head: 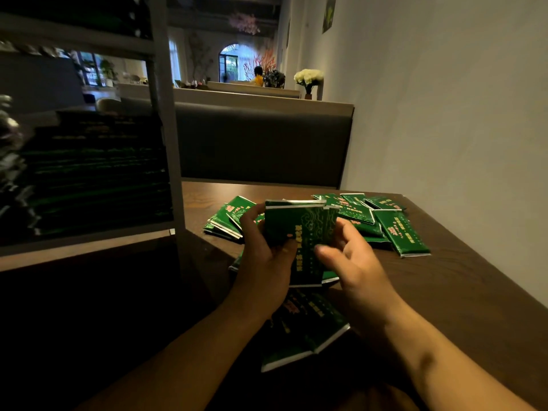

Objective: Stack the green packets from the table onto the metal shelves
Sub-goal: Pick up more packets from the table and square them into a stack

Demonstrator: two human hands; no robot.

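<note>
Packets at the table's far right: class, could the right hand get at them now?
Probably not at once: the right hand helps hold a bundle of packets. Once freed, nothing blocks the far-right packets.

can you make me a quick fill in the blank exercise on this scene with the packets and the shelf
1. The bundle of green packets is held by ____ hands.
2. The loose packets lie on a dark ____ table.
3. Seen from the head camera, the metal shelf stands to the ____ of the table.
4. The vase far behind holds ____ flowers.

Missing words: both; wooden; left; white
</note>
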